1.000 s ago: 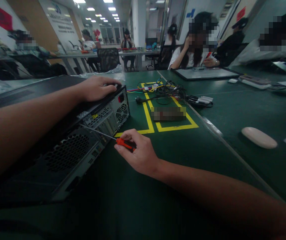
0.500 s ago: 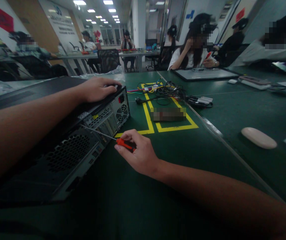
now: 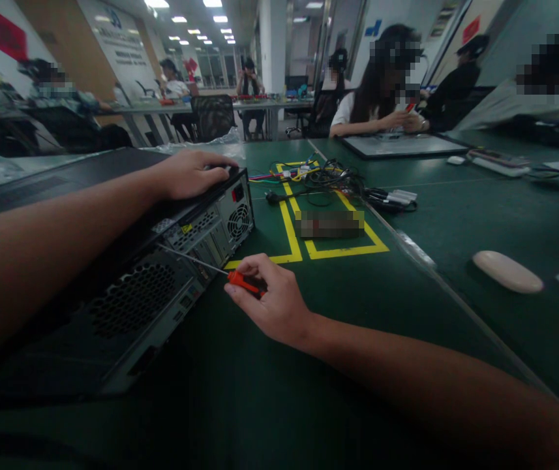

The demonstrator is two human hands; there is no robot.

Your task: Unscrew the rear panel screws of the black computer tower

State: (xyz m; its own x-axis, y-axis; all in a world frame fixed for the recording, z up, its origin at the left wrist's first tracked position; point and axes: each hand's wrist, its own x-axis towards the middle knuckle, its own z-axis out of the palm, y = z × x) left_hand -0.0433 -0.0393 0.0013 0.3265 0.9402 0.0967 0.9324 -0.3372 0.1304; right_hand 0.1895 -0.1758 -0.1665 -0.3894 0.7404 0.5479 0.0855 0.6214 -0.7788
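Note:
A black computer case (image 3: 113, 163) lies on the green table at the left, its metal back panel with fan grille and vents turned toward me. My left hand (image 3: 198, 175) rests flat on top of the case near its far rear corner, fingers stretched out. My right hand (image 3: 274, 297) grips an orange-and-black screwdriver (image 3: 241, 282) by its handle. The long thin shaft points left to the case's back edge, above the honeycomb vent (image 3: 135, 300). Whether the tip sits in a screw is too small to tell.
Tangled cables (image 3: 331, 177) and a blurred-out dark block (image 3: 331, 224) lie by yellow tape lines (image 3: 347, 250). A pale oval object (image 3: 507, 271) is on the right. Across the table a person (image 3: 362, 117) works over a flat panel (image 3: 406, 146). Clear plastic wrap (image 3: 211, 145) lies behind the case.
Both my hands and the screwdriver stay in nearly the same place. Across the table, the person has lowered a raised hand toward the other hand.

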